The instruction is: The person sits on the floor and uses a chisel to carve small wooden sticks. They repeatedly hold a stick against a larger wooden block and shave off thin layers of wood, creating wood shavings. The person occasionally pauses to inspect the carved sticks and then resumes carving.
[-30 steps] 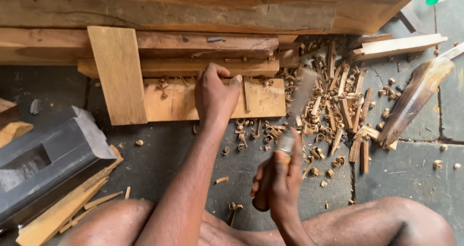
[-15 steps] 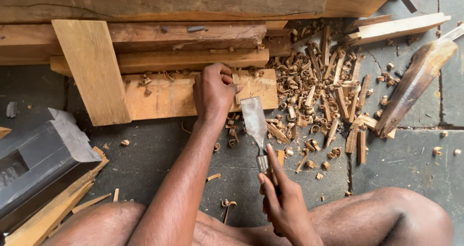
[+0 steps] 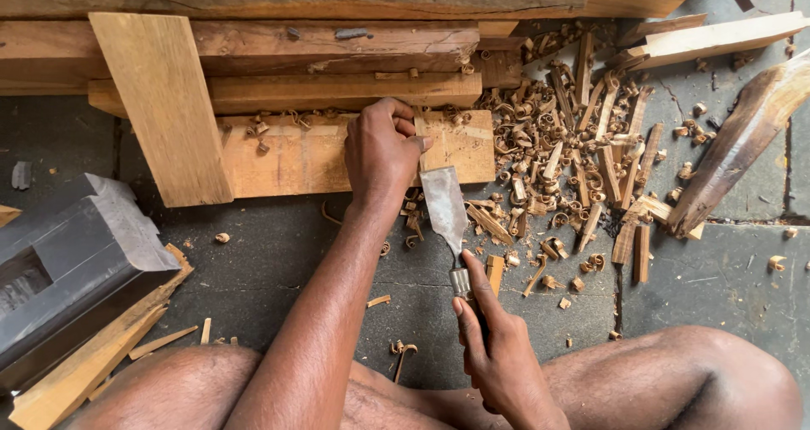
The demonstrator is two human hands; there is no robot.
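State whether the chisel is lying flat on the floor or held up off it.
Held up. The right hand grips the chisel by its handle, blade angled toward the wooden board, where the left hand rests.

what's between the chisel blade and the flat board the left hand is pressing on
Nothing visible. The wide grey metal chisel blade runs from the right hand straight up to the flat light-brown wooden board, its tip meeting the board's edge beside the left hand. Loose curled wood shavings lie mostly to the right, not under the tip.
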